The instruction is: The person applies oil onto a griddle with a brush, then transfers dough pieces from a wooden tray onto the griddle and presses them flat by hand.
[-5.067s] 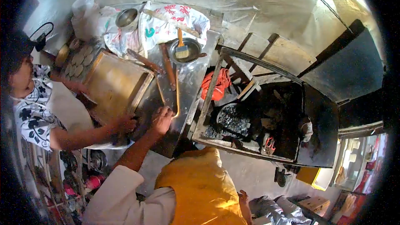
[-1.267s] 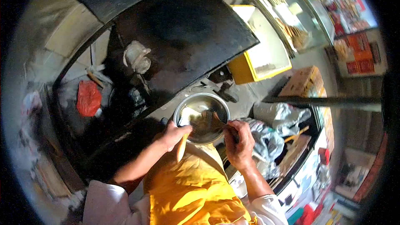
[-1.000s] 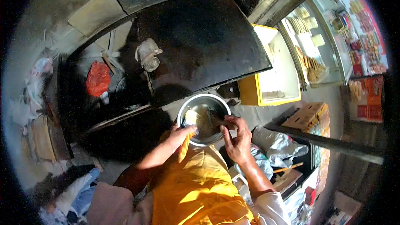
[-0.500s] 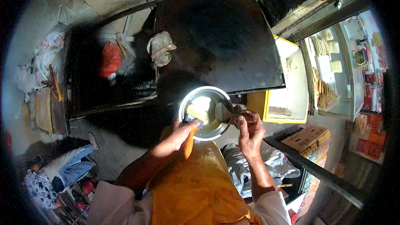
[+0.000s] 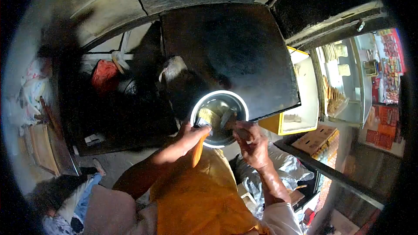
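Observation:
A round metal pot [image 5: 242,103] sits in front of my apron, with a shiny pool of liquid in its bottom. My left hand [image 5: 190,135] is closed at the pot's left rim, gripping an orange-handled brush [image 5: 197,153]; its pale bristles rest inside the pot. My right hand [image 5: 253,146], at the right rim, is closed round the dark handle of a flat, scraper-like tool [image 5: 227,118]. The broad end of that tool reaches into the pot, beside the brush. Its exact kind is hard to make out in the shadow.
Beyond the pot lies a large dark griddle plate [image 5: 244,52], with a crumpled cloth [image 5: 174,67] on its left edge. A yellow-edged bin [image 5: 300,119] stands to the right. A red bag [image 5: 104,76] lies at left. A seated person [image 5: 80,200] is at lower left.
My right hand has moved left and slightly down, bringing the tool from the right rim further into the pot. The left hand still holds the brush. The camera view has shifted a little.

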{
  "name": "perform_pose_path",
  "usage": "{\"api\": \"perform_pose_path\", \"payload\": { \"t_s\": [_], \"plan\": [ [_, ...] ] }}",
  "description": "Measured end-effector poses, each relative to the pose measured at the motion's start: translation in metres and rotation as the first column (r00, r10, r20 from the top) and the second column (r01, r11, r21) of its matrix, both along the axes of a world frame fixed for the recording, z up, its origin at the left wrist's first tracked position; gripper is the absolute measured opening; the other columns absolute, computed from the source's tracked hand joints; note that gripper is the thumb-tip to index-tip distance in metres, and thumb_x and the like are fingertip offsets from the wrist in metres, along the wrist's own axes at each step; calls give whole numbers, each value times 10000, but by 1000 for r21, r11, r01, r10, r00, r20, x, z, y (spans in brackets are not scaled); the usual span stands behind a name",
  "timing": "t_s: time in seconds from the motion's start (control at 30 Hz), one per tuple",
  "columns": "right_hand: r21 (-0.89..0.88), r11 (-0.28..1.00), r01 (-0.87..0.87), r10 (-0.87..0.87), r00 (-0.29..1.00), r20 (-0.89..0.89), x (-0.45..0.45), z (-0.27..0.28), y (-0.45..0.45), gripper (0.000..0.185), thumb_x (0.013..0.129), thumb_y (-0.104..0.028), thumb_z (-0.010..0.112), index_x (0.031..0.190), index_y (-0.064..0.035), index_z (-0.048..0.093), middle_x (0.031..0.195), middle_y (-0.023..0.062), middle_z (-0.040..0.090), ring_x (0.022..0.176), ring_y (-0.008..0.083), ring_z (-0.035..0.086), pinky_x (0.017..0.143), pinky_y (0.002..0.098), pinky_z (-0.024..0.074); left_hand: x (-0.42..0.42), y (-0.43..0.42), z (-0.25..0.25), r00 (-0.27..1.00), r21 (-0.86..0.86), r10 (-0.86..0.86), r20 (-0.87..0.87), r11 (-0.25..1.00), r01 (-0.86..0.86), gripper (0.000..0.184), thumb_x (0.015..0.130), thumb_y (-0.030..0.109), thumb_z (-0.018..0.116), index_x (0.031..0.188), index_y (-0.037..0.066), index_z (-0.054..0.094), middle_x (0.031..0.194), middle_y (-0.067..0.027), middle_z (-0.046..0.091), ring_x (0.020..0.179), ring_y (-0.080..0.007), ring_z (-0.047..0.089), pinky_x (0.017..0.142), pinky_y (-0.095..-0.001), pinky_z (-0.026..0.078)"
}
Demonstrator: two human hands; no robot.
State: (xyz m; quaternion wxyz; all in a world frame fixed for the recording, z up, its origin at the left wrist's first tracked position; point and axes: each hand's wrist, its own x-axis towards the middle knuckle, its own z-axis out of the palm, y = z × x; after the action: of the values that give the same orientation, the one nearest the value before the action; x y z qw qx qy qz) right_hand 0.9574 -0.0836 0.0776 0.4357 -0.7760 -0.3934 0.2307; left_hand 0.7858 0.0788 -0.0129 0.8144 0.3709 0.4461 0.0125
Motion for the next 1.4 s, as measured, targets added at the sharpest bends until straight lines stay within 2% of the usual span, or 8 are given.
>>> {"api": "perform_pose_path", "payload": {
  "t_s": [0.2,0.63,0.97,1.0,1.13,1.2,1.27,1.4],
  "plan": [
    [74,900,430,-387,865,-318,4,11,44,159,966,-68,723,1003,14,592,891,50,715,836,104,657,754,256,529,2,24,-29,995,-30,93,-31,995,-94,457,892,136,804,1283,78,575,1112,-99,694,976,-195,678,855,-342,581],
    [101,890,444,-345,801,-489,53,-54,50,297,1024,-233,661,1151,32,612,969,128,718,801,231,733,767,374,633,54,21,-8,997,162,58,-47,986,-49,259,929,194,763,1104,23,677,965,-77,708,832,-172,669,724,-322,543],
    [-107,743,661,-139,-4,-990,140,-70,65,220,1044,-296,589,972,-91,555,971,135,669,812,245,641,754,391,574,72,39,-11,971,173,227,80,956,-238,316,936,57,714,1230,-9,617,1138,-132,700,1035,-248,688,904,-405,588],
    [-93,754,650,-195,87,-977,155,-61,79,242,1031,-334,596,959,-113,527,906,129,670,817,237,623,786,387,556,61,46,-6,995,377,77,68,921,-97,317,940,79,713,1228,-13,618,1147,-145,697,1056,-259,680,943,-424,567],
    [60,736,675,-449,553,-702,262,-98,108,268,1019,-271,660,958,-17,598,920,125,709,800,216,664,713,400,545,48,79,16,969,29,246,-16,969,-245,475,925,215,700,1326,21,535,1201,-127,604,1103,-247,595,957,-418,511],
    [104,867,487,-466,867,-176,316,-122,120,325,1050,-276,614,1078,45,654,931,116,730,783,183,672,694,335,541,28,89,14,952,74,305,-24,950,-302,498,924,224,712,1338,21,523,1220,-129,596,1132,-254,588,988,-431,495],
    [134,927,350,-364,925,110,348,-189,136,145,1012,-142,602,1034,-7,649,878,80,723,741,228,675,673,367,548,5,98,13,932,124,359,-45,928,-351,521,923,233,724,1349,21,512,1240,-132,588,1161,-261,581,1018,-444,479],
    [-28,1000,7,4,929,370,188,-120,207,125,903,2,638,1020,-43,636,894,178,724,767,342,704,702,426,571,-37,111,3,892,205,433,-125,891,-404,569,921,251,748,1372,20,490,1280,-136,572,1219,-275,566,1080,-471,447]
  ]
}}
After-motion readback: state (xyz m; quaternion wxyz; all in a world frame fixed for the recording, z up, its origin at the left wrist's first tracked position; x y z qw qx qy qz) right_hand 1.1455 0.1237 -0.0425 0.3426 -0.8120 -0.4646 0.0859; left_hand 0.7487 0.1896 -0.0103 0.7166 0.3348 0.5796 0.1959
